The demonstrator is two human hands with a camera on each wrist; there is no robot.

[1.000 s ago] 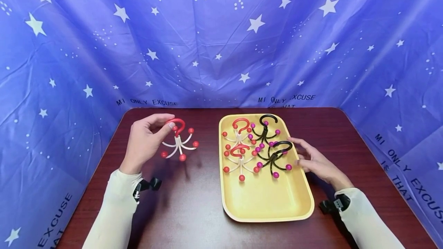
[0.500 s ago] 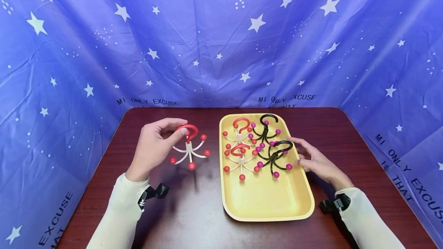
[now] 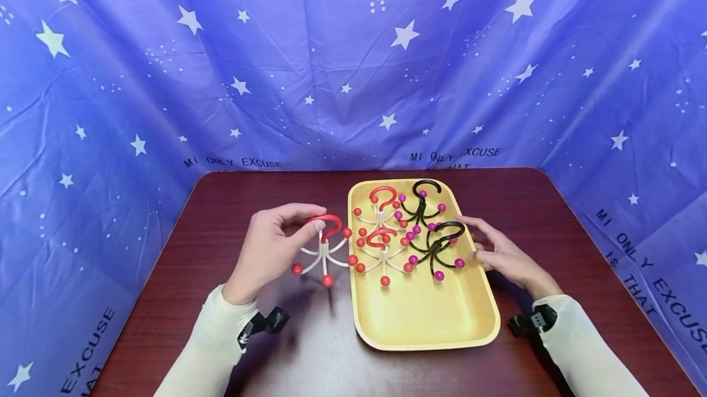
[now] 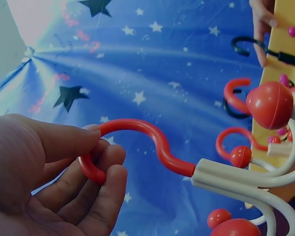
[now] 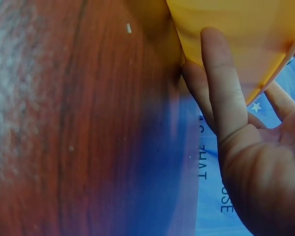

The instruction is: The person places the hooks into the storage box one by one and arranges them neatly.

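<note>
My left hand [image 3: 270, 246] pinches the red hook of a multi-arm hook hanger [image 3: 324, 250] between thumb and fingers. White curved arms with red ball tips spread below that hook, close to the tray's left rim. Up close in the left wrist view, the red hook [image 4: 137, 125] curls past the fingertips. On the yellow tray [image 3: 425, 326] are two red-and-white hangers [image 3: 385, 254] and two black hangers [image 3: 436, 248] with purple balls. My right hand [image 3: 510, 259] touches the tray's right side. In the right wrist view its extended fingers [image 5: 223, 81] lie along the outer wall.
The dark reddish-brown table [image 3: 188, 323] carries the tray right of centre. A blue star-printed cloth [image 3: 315, 47] stands behind the table and along both sides. Black cameras [image 3: 265, 323] sit on both wrists.
My left hand has carried the red-and-white hanger rightward and nearer to me, up to the tray's left rim. My right hand and the tray have stayed in place.
</note>
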